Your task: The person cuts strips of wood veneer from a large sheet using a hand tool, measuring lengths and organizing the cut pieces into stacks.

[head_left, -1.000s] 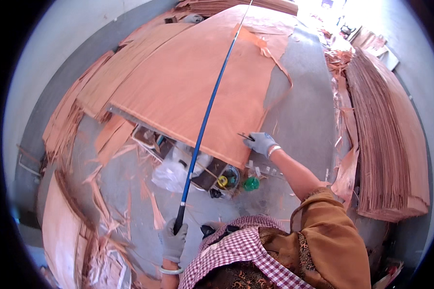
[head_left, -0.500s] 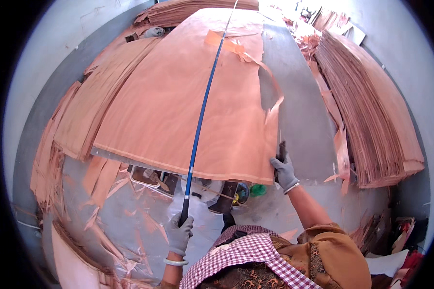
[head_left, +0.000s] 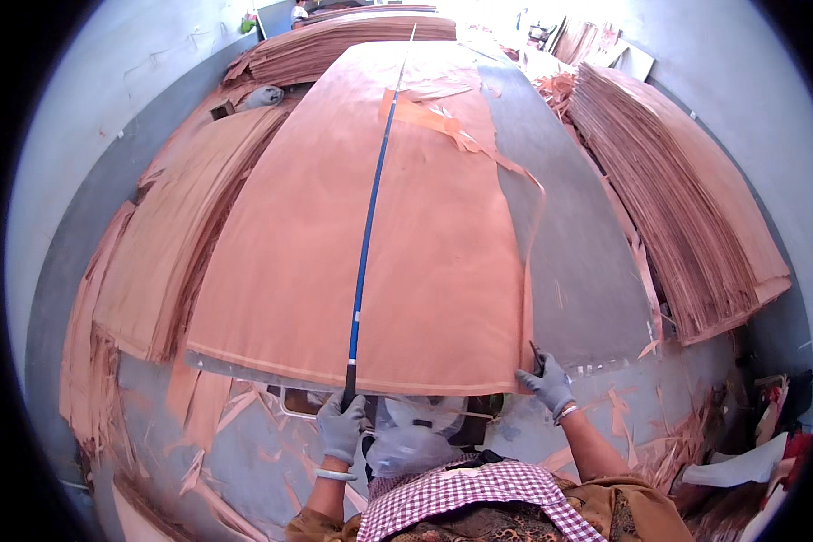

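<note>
My gloved left hand [head_left: 341, 428] is closed round the black handle of a long blue pole [head_left: 367, 237]. The pole lies lengthwise over a broad sheet of reddish wood veneer [head_left: 289, 271]. At the sheet's near right corner, my gloved right hand [head_left: 548, 383] is closed on a small dark knife-like tool [head_left: 537, 359]; its exact kind is hard to make out. A thin loose veneer strip [head_left: 535, 237] curls along the sheet's right edge, joined to a torn orange piece [head_left: 425, 116] near the far end. Grey tabletop [head_left: 569, 226] shows beside the sheet.
Thick veneer stacks stand at the right [head_left: 677, 199], the left [head_left: 181, 217] and the far end [head_left: 343, 45]. Veneer scraps [head_left: 217, 488] litter the floor. Under the table's near edge is a clear plastic bag [head_left: 415, 443]. A person [head_left: 299, 13] is far off at the back.
The view has tilted up, so the sheet's near edge appears lower. My right hand has come to the sheet's near corner, and the loose strip hangs closer along the right edge.
</note>
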### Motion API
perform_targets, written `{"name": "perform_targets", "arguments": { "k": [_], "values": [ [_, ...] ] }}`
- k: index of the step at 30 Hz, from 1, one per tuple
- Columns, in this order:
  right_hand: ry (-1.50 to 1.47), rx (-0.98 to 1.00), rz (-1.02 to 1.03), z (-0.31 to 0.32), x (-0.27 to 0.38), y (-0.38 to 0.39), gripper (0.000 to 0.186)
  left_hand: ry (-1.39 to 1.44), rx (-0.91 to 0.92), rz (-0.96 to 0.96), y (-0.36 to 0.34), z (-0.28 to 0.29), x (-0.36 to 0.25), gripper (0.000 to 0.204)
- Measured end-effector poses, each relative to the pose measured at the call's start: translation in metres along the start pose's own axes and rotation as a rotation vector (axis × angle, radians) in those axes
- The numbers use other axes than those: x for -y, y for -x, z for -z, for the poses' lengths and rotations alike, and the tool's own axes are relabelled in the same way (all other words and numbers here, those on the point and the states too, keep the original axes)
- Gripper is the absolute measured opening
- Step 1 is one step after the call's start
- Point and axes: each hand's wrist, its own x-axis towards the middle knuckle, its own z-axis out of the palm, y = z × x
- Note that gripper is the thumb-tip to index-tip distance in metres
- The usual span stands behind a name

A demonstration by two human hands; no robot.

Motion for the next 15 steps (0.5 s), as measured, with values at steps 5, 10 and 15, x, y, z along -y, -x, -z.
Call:
{"name": "perform_targets", "arguments": {
  "k": [5, 10, 15],
  "values": [
    [0.231, -0.159, -0.027, -0.019, 0.014, 0.003, 0.068, 0.001, 0.066, 0.089, -0.043, 0.060, -0.009, 0.014],
    [-0.063, -0.358, -0.152, -0.044, 0.012, 0.006, 0.067, 0.021, 0.199, 0.122, -0.071, 0.089, -0.001, 0.016],
    [-0.599, -0.024, -0.521, -0.040, 0.087, 0.022, 0.051, -0.126, 0.369, 0.054, -0.068, 0.108, 0.012, 0.027]
  ]
}}
